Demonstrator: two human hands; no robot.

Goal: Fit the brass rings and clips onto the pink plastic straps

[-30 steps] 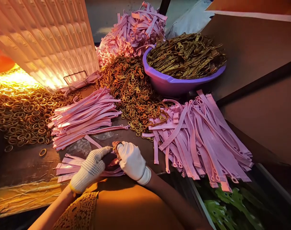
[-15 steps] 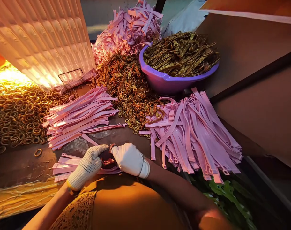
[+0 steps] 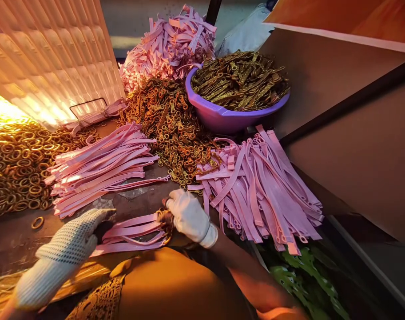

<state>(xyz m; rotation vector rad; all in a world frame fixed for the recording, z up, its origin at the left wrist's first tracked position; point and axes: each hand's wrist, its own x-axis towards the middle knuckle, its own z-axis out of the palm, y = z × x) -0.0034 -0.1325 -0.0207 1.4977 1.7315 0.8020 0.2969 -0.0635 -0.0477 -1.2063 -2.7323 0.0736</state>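
Observation:
My left hand [image 3: 67, 249], in a knitted glove with dark dots and bare fingertips, is closed at the left ends of a few pink straps [image 3: 136, 229]. Its fingertips are partly in shadow, but the straps run out from under them. My right hand [image 3: 192, 220], in a plain white glove, has its fingers curled around brass rings [image 3: 169, 232] at the straps' right ends. How the rings join the straps is hidden by the fingers. Just behind my hands, a bundle of pink straps [image 3: 102, 166] lies on the dark table [image 3: 145, 195].
Loose brass rings [image 3: 19, 164] are heaped at the left, with a single ring [image 3: 37, 222] nearer. Brass links [image 3: 169, 129] are piled mid-table beside a purple basin [image 3: 222, 116] full of brass pieces. More pink straps [image 3: 265, 191] spread at right; others [image 3: 176, 40] are heaped behind.
My hands were together at the rings and have parted. The left has moved left and nearer, along the straps; the right stays by the rings. The whole view has shifted slightly.

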